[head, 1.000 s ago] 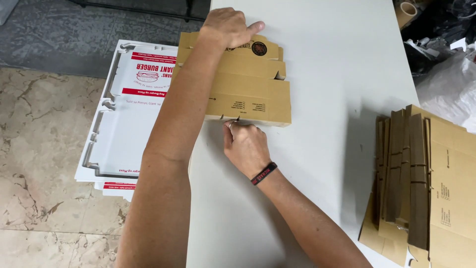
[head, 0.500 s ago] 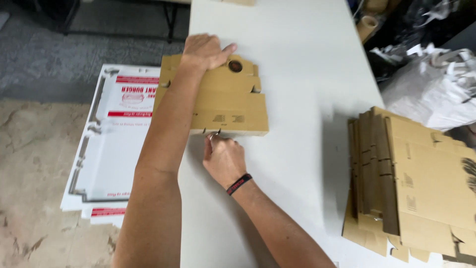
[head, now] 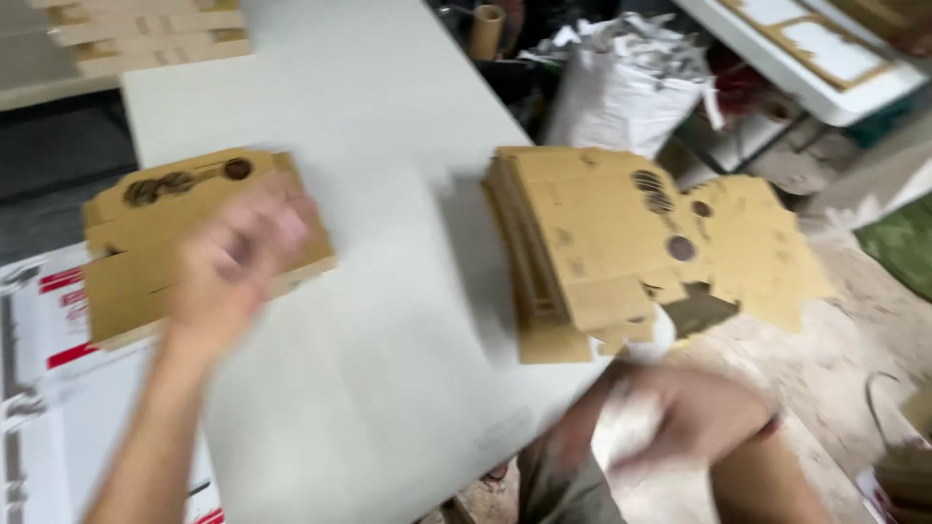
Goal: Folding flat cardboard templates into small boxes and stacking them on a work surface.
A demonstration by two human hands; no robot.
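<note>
Matt brown cardboard box [head: 194, 243] at left and flat stack [head: 602, 243] at right lie on a smooth white table [head: 388, 194].

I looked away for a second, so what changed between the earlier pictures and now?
The right hand has left the near edge of the folded cardboard box and swung off the table's right edge, near the stack of flat cardboard blanks. The left hand slid nearer along the box. Box and stack stayed put. The view panned right.
</note>
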